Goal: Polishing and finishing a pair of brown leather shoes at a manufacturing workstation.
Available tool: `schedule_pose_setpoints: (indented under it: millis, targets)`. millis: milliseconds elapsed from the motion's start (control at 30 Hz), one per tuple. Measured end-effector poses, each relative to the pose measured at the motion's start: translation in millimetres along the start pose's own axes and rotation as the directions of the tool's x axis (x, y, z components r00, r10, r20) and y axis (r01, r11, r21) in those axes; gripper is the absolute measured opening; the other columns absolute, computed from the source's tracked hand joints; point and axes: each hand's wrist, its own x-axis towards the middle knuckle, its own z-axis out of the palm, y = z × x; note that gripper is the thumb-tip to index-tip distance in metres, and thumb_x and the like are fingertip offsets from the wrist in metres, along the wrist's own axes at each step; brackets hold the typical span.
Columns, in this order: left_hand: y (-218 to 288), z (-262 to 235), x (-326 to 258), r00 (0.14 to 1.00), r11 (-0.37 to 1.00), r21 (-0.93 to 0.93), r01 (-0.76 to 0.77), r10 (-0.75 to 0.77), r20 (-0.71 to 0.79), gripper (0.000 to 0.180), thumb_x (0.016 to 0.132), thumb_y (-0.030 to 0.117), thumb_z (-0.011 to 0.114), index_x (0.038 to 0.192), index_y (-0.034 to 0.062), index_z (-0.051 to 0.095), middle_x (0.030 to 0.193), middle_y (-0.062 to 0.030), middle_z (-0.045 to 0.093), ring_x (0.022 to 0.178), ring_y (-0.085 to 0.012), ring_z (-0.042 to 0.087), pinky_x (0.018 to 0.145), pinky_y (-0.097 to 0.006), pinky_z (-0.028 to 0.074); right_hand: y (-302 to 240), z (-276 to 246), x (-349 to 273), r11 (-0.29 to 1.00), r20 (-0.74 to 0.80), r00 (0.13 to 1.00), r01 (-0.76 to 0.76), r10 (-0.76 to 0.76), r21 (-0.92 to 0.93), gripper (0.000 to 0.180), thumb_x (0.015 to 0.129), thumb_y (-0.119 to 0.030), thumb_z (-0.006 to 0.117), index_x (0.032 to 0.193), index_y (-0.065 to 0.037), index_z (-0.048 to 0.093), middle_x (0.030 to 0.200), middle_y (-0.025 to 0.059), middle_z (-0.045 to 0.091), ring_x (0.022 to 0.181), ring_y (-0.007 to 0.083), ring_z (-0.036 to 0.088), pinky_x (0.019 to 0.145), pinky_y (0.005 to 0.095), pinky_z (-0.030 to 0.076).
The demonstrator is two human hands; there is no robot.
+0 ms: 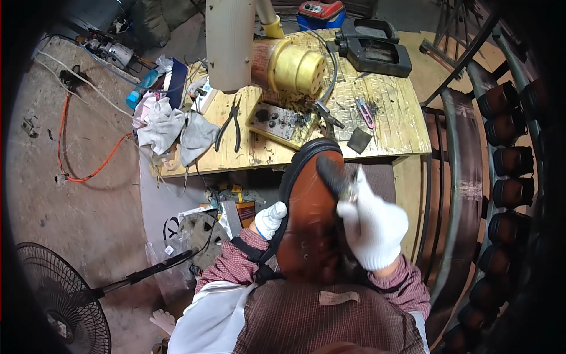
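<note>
A brown leather boot (pixel 309 212) with a thick black sole edge is held upright in front of my body, its toe pointing away from me. My left hand (pixel 271 220), in a white knitted glove, grips it at the left side by the sole. Over the right side of the boot, my right hand (pixel 374 227), also gloved in white, is closed round a dark tool (pixel 332 176). The tool's black end is against or just above the leather near the toe; motion blur hides its exact kind.
Beyond the boot stands a yellow workbench (pixel 392 112) with pliers (pixel 230 125), a hammer (pixel 329 115), a pink utility knife (pixel 365 112) and white cloths (pixel 160 127). A pale post (pixel 230 47) rises over it. A black fan (pixel 62 301) is at left, a boot rack (pixel 463 177) at right.
</note>
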Motion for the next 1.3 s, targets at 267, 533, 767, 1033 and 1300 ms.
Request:
schedule_pose_setpoints:
  millis: [267,533,767,1033,1300]
  targets:
    - [2.1,5.1,-2.6,0.997,1.000,0.009,-0.023,0.024,-0.068,0.088,0.102,0.048,0.068,0.164,-0.0015,0.030,0.165,-0.0188,0.043,0.149,-0.0342,0.046,0.128,-0.048,0.034,1.4,3.8,-0.8,0.992,0.219,0.969,-0.125,0.114,0.035,0.059,0.088,-0.024,0.076,0.142,-0.003,0.066,0.068,0.0138,0.066,0.057,0.0313,0.068,0.055,0.0406,0.053]
    - [-2.1,3.8,-6.9,0.993,0.997,0.010,-0.070,0.071,-0.091,0.089,0.097,0.045,0.076,0.161,-0.0029,0.037,0.161,-0.0182,0.049,0.146,-0.0340,0.049,0.125,-0.049,0.039,3.9,3.5,-2.0,0.999,0.070,0.997,-0.026,0.028,-0.036,0.060,0.090,-0.032,0.077,0.140,-0.001,0.067,0.064,0.0085,0.066,0.050,0.0242,0.065,0.049,0.0366,0.051]
    - [-5.7,-12.8,-4.4,0.992,0.987,0.152,-0.042,0.060,-0.114,0.094,0.096,0.050,0.076,0.162,-0.0033,0.034,0.162,-0.0191,0.047,0.147,-0.0329,0.048,0.126,-0.047,0.037,4.9,5.5,-5.4,0.996,-0.124,0.992,-0.008,0.019,0.086,0.059,0.095,-0.033,0.073,0.143,0.001,0.064,0.064,0.0100,0.064,0.050,0.0276,0.065,0.049,0.0403,0.050]
    - [-12.4,-27.7,-0.6,0.997,0.998,-0.017,-0.052,0.053,0.063,0.090,0.099,0.046,0.073,0.165,0.0008,0.031,0.167,-0.0160,0.041,0.152,-0.0328,0.043,0.130,-0.047,0.030,17.8,19.7,-15.1,0.982,-0.254,0.967,0.018,0.030,0.185,0.053,0.088,-0.022,0.083,0.134,0.001,0.069,0.069,0.0075,0.064,0.051,0.0258,0.061,0.051,0.0383,0.049]
    - [-19.5,-45.9,10.3,0.944,0.931,-0.364,0.029,0.094,0.317,0.062,0.109,0.026,0.060,0.162,0.0025,0.038,0.166,-0.0179,0.043,0.150,-0.0334,0.044,0.130,-0.047,0.032,25.7,22.0,-21.3,0.999,-0.168,0.986,0.026,-0.018,0.047,0.064,0.089,-0.031,0.079,0.143,0.001,0.064,0.064,0.0065,0.061,0.049,0.0251,0.060,0.050,0.0376,0.047]
